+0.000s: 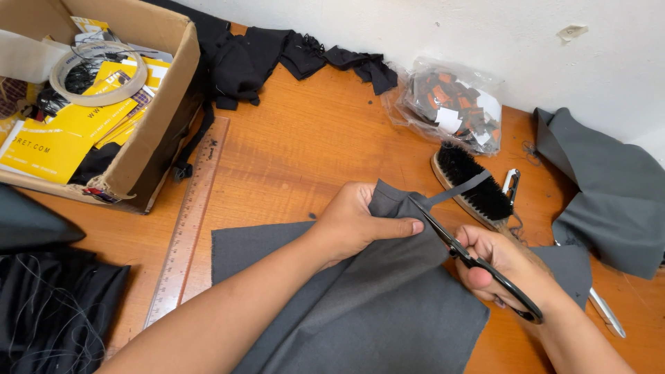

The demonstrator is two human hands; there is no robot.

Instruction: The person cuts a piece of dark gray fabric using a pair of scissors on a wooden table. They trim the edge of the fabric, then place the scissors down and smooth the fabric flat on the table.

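The left hand (357, 221) is pinching a raised fold of the grey cloth (374, 312), thumb stretched flat along the top edge and the other fingers curled underneath, bunching the fabric up off the table (298, 145). The right hand (502, 266) is gripping black scissors (478, 263), fingers wrapped through the handles; the blades are lying close together with their tips meeting the cloth's edge just beside the left thumb. A narrow grey strip (458, 188) is trailing away from the fold, draping over the brush (471, 183) behind it. The rest of the cloth is lying spread on the table in front of the person, reaching under both forearms.

A wooden ruler (187, 228) is lying along the cloth's left edge. Behind that, a cardboard box (156, 131) is holding yellow papers and a roll of tape (100, 73). Black scraps (277, 55) are sitting against the wall, and a clear bag (450, 104) of small tags is resting near the brush. More grey fabric (609, 201) is heaped at the right, well apart from the hands, and a pen (608, 313) is lying just beside the right wrist. Dark cloth (48, 305) is piled at the left edge.
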